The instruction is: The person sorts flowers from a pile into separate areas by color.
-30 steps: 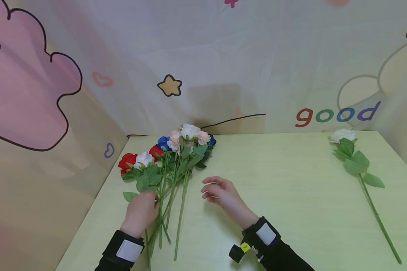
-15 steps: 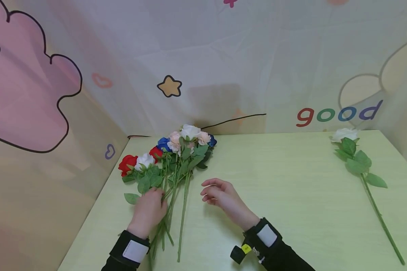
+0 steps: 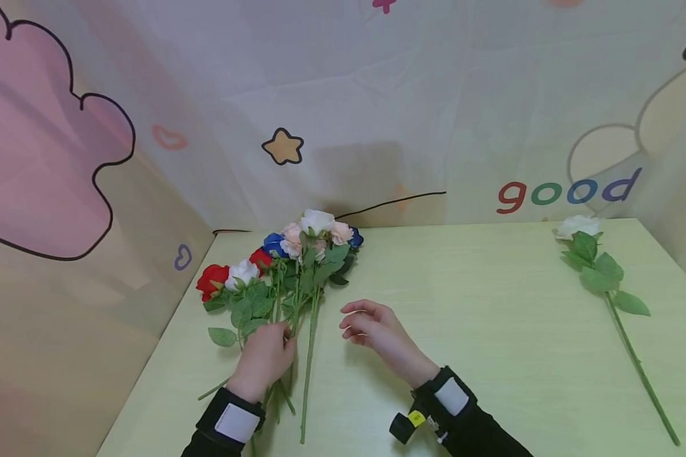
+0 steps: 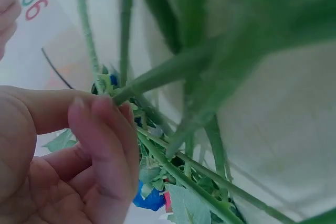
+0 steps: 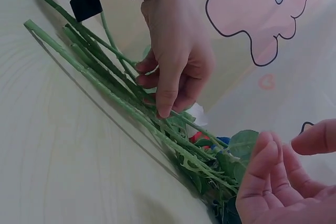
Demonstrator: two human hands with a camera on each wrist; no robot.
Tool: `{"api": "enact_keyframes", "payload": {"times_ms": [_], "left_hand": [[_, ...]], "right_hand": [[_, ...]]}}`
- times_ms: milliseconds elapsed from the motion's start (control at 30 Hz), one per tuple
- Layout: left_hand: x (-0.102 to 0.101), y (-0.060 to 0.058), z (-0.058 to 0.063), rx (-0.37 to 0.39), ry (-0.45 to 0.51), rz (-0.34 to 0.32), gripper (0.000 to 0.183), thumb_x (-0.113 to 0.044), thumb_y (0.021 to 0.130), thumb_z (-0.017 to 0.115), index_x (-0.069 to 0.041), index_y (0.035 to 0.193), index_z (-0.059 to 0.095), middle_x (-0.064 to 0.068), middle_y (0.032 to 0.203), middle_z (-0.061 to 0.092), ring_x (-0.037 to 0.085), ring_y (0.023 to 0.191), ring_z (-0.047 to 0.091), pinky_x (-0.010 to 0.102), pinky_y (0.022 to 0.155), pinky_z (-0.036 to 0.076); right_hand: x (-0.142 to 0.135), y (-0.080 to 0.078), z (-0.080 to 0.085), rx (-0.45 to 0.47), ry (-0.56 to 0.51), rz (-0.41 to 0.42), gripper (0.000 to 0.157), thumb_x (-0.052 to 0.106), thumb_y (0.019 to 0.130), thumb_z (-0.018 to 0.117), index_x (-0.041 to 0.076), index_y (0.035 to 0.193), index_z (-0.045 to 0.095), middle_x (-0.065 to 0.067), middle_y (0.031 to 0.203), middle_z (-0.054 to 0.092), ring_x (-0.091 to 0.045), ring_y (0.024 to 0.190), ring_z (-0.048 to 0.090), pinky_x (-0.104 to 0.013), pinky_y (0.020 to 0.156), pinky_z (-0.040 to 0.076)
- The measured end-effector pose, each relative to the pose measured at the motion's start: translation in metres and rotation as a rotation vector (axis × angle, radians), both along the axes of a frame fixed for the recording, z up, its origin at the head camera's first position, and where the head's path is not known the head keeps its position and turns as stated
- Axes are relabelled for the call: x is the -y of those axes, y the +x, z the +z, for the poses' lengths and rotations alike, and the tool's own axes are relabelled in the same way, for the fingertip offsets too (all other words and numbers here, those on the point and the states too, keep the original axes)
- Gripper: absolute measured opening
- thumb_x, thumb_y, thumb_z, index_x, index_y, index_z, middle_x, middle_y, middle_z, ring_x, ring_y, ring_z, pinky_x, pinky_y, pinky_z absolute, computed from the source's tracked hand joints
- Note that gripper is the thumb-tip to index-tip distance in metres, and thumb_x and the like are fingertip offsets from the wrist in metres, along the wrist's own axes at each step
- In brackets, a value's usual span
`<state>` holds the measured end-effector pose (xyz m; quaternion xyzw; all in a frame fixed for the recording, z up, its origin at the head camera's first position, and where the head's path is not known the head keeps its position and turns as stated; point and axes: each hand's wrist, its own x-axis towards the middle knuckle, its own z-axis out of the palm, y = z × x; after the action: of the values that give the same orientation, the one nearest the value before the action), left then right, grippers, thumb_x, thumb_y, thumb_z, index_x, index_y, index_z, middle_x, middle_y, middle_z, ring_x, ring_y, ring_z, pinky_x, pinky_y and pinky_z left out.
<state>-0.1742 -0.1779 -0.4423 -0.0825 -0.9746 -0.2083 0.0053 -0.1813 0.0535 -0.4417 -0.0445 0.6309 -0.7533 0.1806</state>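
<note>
My left hand (image 3: 263, 360) is over the stems of a bunch of artificial roses and pinches a green stem (image 4: 157, 74) between thumb and fingers. Other stems (image 5: 100, 82) cross below and beside it. The heads lie toward the back: a red rose (image 3: 213, 281), a white rose (image 3: 242, 273), a blue rose (image 3: 274, 245), pale pink blooms (image 3: 341, 233) and another white one (image 3: 317, 221). To the right of the bunch hovers my right hand (image 3: 380, 333), fingers loosely bent and holding nothing. It also shows at the lower right of the right wrist view.
A single white rose (image 3: 578, 227) with a long leafy stem lies apart on the right side of the pale table (image 3: 463, 304). A printed cloth backdrop (image 3: 434, 95) rises behind the table's rear edge. One stem end (image 3: 213, 388) sticks out left of my left wrist.
My left hand has shifted rightward across the stems. A stem end now points out to the left of its wrist. My right hand stays nearly still.
</note>
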Motion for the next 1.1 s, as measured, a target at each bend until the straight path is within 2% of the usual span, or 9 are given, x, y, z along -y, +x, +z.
{"api": "enact_keyframes", "payload": {"times_ms": [100, 267, 500, 600, 733, 833, 1033, 1100], "left_hand": [[0.002, 0.0, 0.002, 0.011, 0.044, -0.004, 0.009, -0.006, 0.093, 0.065, 0.002, 0.093, 0.069, 0.008, 0.074, 0.066, 0.012, 0.057, 0.052, 0.026, 0.052, 0.043], [0.0, 0.002, 0.008, -0.017, 0.111, -0.02, 0.008, -0.006, 0.094, 0.066, 0.001, 0.093, 0.068, 0.009, 0.077, 0.068, 0.011, 0.058, 0.051, 0.024, 0.052, 0.042], [-0.017, 0.001, 0.023, -0.068, 0.179, -0.035, 0.01, -0.011, 0.095, 0.068, -0.001, 0.095, 0.07, 0.007, 0.079, 0.068, 0.009, 0.057, 0.048, 0.021, 0.052, 0.04], [-0.03, -0.001, 0.028, -0.067, 0.219, -0.056, 0.009, -0.01, 0.095, 0.068, -0.002, 0.094, 0.07, 0.007, 0.079, 0.068, 0.009, 0.057, 0.05, 0.022, 0.053, 0.042], [-0.053, -0.006, 0.03, -0.064, 0.291, -0.09, 0.009, -0.011, 0.095, 0.067, -0.002, 0.094, 0.07, 0.007, 0.079, 0.069, 0.008, 0.057, 0.054, 0.021, 0.053, 0.045], [-0.071, -0.01, 0.031, -0.042, 0.372, -0.108, 0.011, -0.012, 0.096, 0.067, -0.002, 0.097, 0.071, 0.008, 0.08, 0.069, 0.006, 0.055, 0.058, 0.021, 0.051, 0.047], [-0.105, -0.017, 0.032, 0.025, 0.549, -0.141, 0.013, -0.013, 0.097, 0.066, -0.002, 0.099, 0.071, 0.01, 0.082, 0.07, 0.006, 0.053, 0.06, 0.022, 0.049, 0.049], [-0.116, -0.019, 0.032, 0.04, 0.604, -0.151, 0.013, -0.013, 0.097, 0.066, -0.001, 0.1, 0.071, 0.011, 0.083, 0.07, 0.006, 0.054, 0.061, 0.022, 0.05, 0.05]], "right_hand": [[-0.002, 0.0, 0.0, -0.013, 0.0, 0.0, 0.03, 0.008, 0.102, 0.051, -0.008, 0.127, 0.053, -0.001, 0.092, 0.067, -0.011, 0.082, 0.065, -0.023, 0.079, 0.055], [-0.007, -0.001, 0.0, -0.024, 0.017, -0.003, 0.034, 0.008, 0.103, 0.05, -0.011, 0.13, 0.05, -0.001, 0.093, 0.068, -0.011, 0.082, 0.065, -0.023, 0.08, 0.055], [-0.019, -0.003, 0.003, -0.045, 0.06, -0.021, 0.032, 0.01, 0.103, 0.051, -0.009, 0.129, 0.052, -0.004, 0.096, 0.067, -0.013, 0.085, 0.065, -0.025, 0.084, 0.056], [-0.029, -0.004, 0.005, -0.07, 0.09, -0.035, 0.032, 0.011, 0.103, 0.052, -0.008, 0.129, 0.053, -0.004, 0.097, 0.068, -0.013, 0.087, 0.065, -0.026, 0.086, 0.056], [-0.046, -0.007, 0.004, -0.095, 0.142, -0.065, 0.032, 0.013, 0.103, 0.053, -0.006, 0.129, 0.055, -0.009, 0.101, 0.069, -0.013, 0.088, 0.066, -0.026, 0.088, 0.057], [-0.06, -0.009, 0.003, -0.11, 0.185, -0.093, 0.032, 0.013, 0.103, 0.054, -0.006, 0.129, 0.055, -0.013, 0.104, 0.069, -0.012, 0.088, 0.066, -0.025, 0.087, 0.057], [-0.088, -0.012, 0.004, -0.134, 0.248, -0.134, 0.036, 0.015, 0.104, 0.053, -0.009, 0.131, 0.052, -0.009, 0.104, 0.069, -0.009, 0.088, 0.065, -0.024, 0.086, 0.057], [-0.098, -0.012, 0.005, -0.141, 0.267, -0.142, 0.037, 0.016, 0.104, 0.053, -0.009, 0.131, 0.052, -0.011, 0.107, 0.069, -0.009, 0.089, 0.065, -0.023, 0.086, 0.057]]}}
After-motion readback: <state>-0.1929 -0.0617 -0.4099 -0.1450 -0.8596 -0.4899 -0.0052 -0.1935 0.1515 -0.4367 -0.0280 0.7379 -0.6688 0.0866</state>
